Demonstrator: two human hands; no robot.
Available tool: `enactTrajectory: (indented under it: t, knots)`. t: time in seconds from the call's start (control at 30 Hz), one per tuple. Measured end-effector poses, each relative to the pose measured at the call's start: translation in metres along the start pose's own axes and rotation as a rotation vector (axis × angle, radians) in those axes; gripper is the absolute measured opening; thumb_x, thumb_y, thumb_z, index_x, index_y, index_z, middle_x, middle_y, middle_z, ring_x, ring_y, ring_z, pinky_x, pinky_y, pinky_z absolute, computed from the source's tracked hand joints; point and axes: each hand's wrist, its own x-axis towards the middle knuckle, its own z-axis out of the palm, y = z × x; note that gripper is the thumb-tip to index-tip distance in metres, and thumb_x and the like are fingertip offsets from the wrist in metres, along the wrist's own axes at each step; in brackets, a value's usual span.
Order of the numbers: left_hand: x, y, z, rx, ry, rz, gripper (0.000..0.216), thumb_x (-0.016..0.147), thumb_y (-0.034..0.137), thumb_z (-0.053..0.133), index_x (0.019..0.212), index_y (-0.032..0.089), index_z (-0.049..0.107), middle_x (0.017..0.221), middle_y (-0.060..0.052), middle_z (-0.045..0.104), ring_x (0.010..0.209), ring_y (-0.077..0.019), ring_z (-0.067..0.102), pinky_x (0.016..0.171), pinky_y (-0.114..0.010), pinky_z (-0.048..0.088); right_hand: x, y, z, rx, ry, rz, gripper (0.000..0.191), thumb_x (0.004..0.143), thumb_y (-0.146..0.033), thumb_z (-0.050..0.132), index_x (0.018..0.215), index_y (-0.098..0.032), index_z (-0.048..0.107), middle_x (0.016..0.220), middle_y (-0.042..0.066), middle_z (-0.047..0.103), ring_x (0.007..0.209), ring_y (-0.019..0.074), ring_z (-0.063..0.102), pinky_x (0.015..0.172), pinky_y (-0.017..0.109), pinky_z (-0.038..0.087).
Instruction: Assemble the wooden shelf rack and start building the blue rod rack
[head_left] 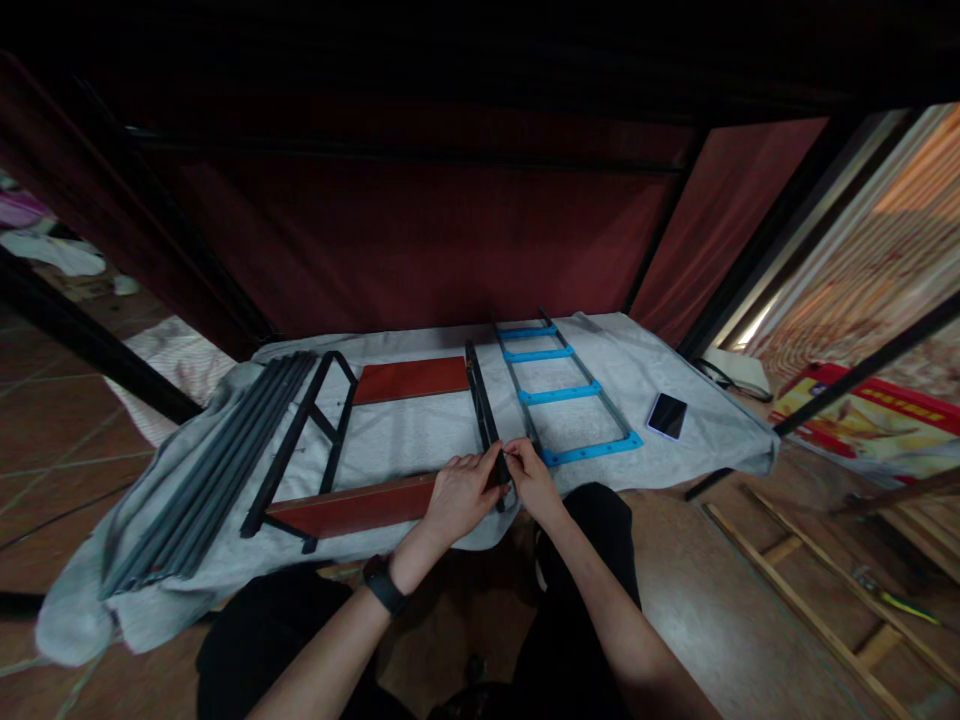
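My left hand (463, 492) is closed around the near end of a narrow black metal side frame (482, 395), where it meets a red-brown board (352, 512). Close against it, my right hand (534, 478) pinches at the same end of the frame; whatever lies between its fingertips is too small to make out. A second red-brown board (411, 379) lies at the far side, between this frame and another black side frame (300, 432) on the left. Together they form a rectangle lying on a pale cloth (405, 437).
Several dark grey tubes (217, 470) lie side by side at the left. To the right are a rack with blue crossbars (561, 393) and a phone (667, 416). A dark red panel (420, 240) stands behind. A wooden frame (795, 590) lies on the floor at right.
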Motion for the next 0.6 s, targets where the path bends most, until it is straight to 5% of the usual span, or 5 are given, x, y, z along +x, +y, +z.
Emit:
enactTrajectory:
  t: [0.23,0.33,0.47,0.6]
  knots:
    - [0.000,0.004,-0.004,-0.057,-0.012,0.017,0.068,0.091,0.035,0.062,0.152,0.015,0.038,0.125,-0.014,0.068,0.116,-0.0281,0.063,0.103,-0.043,0.044,0.004,-0.006,0.003,-0.071,0.028,0.036,0.016,0.092,-0.027,0.041,0.105,-0.027,0.049,0.092,0.001,0.062,0.088,0.0199,0.063,0.082,0.034,0.047]
    - [-0.012,-0.003,-0.016,-0.104,0.075,0.078,0.065,0.092,0.034,0.061,0.151,0.019,0.039,0.138,-0.013,0.062,0.129,-0.0256,0.056,0.115,-0.045,0.036,0.002,-0.003,0.002,-0.054,0.018,0.050,0.017,0.092,-0.030,0.043,0.107,-0.026,0.050,0.090,0.001,0.062,0.082,0.0196,0.062,0.077,0.033,0.047]
    - [-0.055,-0.054,-0.054,-0.122,0.438,-0.110,0.044,0.098,0.040,0.048,0.137,0.022,0.056,0.137,-0.012,0.063,0.133,-0.0250,0.053,0.119,-0.046,0.032,-0.001,0.006,0.002,-0.008,0.021,0.089,0.020,0.091,-0.037,0.047,0.107,-0.026,0.051,0.091,0.002,0.063,0.078,0.0198,0.061,0.069,0.032,0.047]
    - [-0.123,-0.147,-0.088,-0.229,0.926,-0.671,0.049,0.091,0.054,0.048,0.112,0.015,0.069,0.118,-0.015,0.071,0.115,-0.0284,0.063,0.103,-0.044,0.047,0.000,0.014,0.002,-0.035,0.040,0.076,0.025,0.089,-0.044,0.049,0.106,-0.026,0.054,0.089,0.003,0.064,0.074,0.0204,0.062,0.064,0.032,0.048]
